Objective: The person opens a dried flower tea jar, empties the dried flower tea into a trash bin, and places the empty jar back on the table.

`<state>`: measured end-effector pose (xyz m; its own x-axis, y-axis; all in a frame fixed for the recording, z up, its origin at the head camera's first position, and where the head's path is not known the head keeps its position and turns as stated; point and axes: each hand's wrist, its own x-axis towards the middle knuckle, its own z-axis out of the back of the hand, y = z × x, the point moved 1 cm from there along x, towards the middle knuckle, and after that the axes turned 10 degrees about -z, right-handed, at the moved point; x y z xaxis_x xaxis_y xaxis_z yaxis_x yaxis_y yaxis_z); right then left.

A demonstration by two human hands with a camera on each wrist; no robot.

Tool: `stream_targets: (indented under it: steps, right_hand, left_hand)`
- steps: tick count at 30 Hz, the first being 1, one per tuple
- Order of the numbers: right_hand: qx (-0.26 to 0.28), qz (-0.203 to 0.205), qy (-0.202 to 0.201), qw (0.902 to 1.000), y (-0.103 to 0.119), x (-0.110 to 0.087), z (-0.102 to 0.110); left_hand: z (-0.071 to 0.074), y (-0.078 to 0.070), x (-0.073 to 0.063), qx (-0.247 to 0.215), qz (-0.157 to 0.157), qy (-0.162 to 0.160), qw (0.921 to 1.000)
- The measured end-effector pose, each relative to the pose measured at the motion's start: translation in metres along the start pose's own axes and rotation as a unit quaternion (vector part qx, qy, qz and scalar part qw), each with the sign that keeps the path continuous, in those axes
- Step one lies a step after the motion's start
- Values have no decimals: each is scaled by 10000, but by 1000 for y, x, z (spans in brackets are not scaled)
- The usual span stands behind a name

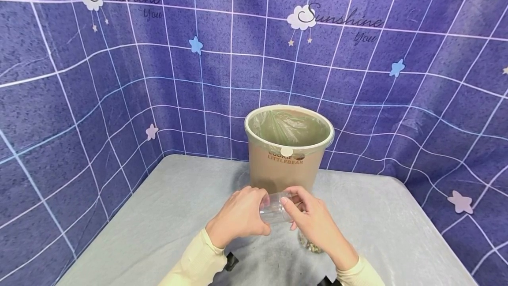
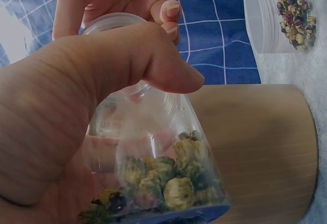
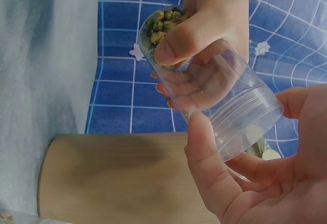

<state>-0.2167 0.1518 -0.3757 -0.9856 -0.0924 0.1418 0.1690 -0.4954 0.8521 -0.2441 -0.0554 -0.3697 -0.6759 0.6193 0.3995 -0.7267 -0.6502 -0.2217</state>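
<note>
My left hand [image 1: 242,213] grips a clear plastic jar [image 1: 271,208], its thumb lying across the side. Dried yellow-green flower buds [image 2: 179,191] are gathered at the bottom end, beside a few dark bits. At the other end, the thumb and fingers of my right hand [image 1: 311,217] pinch a clear ridged lid [image 3: 245,114]. The lid sits on the jar's mouth; how tightly it is screwed cannot be seen. In the right wrist view the jar is tilted, with its lid end lower right. Both hands are above the table, in front of the bin.
A beige bin [image 1: 285,175] lined with a translucent green bag [image 1: 293,129] stands on the grey cloth-covered table [image 1: 178,197]. Another clear jar [image 2: 260,17] of mixed dried buds is near my right forearm, partly hidden in the head view. A blue gridded curtain [image 1: 222,69] encloses the back and sides.
</note>
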Motion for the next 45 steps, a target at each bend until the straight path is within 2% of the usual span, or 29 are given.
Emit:
stream_targets:
  steps: [16,30,36,45]
  right_hand:
    - [-142,280,-20,9995,-1,0,0]
    - [-284,932,8,9952,1,-3,1]
    - [-131,994,185,9948,0,-3,2]
    - [-235,1059,185,9939,-1,-3,4]
  left_hand:
    - [0,0,-1,40,9,-26,10000]
    - [0,1,-1,56,-12,-70,10000]
    - [1,1,-1,60,14,-51,10000]
    - [0,1,-1,54,47,-10,10000]
